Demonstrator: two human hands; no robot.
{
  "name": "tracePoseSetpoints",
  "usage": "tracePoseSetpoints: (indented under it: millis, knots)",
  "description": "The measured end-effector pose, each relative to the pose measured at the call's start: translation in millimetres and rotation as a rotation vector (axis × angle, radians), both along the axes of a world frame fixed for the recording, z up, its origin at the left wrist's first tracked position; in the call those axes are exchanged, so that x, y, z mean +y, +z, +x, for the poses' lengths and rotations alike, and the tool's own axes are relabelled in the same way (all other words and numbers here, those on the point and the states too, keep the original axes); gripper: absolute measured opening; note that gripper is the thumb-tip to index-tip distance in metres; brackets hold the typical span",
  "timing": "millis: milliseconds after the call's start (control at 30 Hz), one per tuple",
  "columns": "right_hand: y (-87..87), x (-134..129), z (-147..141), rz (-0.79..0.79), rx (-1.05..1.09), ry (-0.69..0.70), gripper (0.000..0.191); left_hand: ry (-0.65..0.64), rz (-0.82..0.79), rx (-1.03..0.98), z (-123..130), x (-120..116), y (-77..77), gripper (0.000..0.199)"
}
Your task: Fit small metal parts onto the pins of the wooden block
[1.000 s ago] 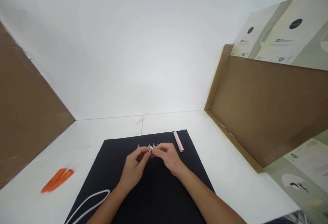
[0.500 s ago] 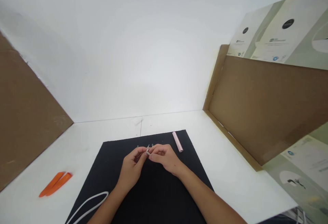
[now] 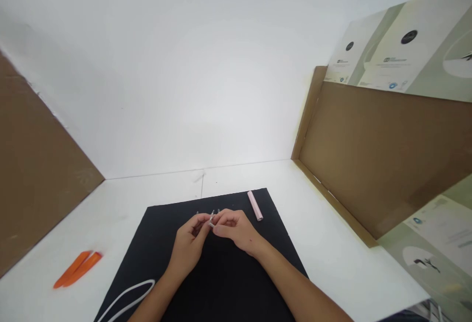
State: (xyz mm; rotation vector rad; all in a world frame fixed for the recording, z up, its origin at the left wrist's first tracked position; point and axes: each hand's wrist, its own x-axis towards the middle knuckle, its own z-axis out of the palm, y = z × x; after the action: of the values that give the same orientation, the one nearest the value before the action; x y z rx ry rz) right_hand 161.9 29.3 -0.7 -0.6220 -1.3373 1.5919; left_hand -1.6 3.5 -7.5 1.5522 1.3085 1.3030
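Observation:
Over the black mat, my left hand and my right hand meet at the fingertips. Both are closed in a pinch on a small whitish piece, too small to identify. Just behind the fingers, small pointed metallic-looking tips show; the rest of them is hidden by my hands. A pale pink tube lies on the mat to the right of my right hand.
Two orange strips lie on the white table at the left. A white cable loop crosses the mat's lower left, beside my left forearm. Brown cardboard panels stand at both sides, with a white wall behind.
The whole view has shifted slightly. My fingertips have moved a little around the small whitish piece, which shows somewhat more now; both hands still hold it.

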Motion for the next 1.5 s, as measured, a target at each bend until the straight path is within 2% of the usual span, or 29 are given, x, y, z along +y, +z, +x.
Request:
tracePoseSetpoints:
  millis: [133,367,567,733,1100,1333,1500]
  knots:
    - [-0.9,0.6,-0.5,-0.001,-0.005,-0.016,0.017,-0.009,-0.002,0.001,-0.3,0.5,-2.3,0.025]
    - [2.4,1.6,-4.2,-0.161,-0.027,-0.128,0.029,-0.052,-0.025,0.000,2.9,-0.4,-2.1,0.025]
    - [-0.3,0.2,-0.2,0.001,-0.016,-0.023,0.020,-0.004,0.007,0.025,0.1,-0.3,-2.3,0.026]
    - [-4.0,1.1,1.1,0.047,0.000,0.031,0.014,-0.004,0.016,0.023,-2.0,0.6,-4.0,0.024]
    - [6.1,-1.5,-1.2,-0.038,0.003,-0.048,0.020,-0.022,0.001,-0.004,0.7,-1.3,-0.7,0.023]
    - [4.3,0.4,-5.8,-0.189,0.040,-0.107,0.026,-0.025,-0.018,-0.006,2.0,-2.2,0.4,0.024]
    - [2.8,-1.1,-2.6,-0.082,0.027,-0.041,0.017,-0.018,-0.009,0.001,-0.4,-1.2,-2.7,0.024]
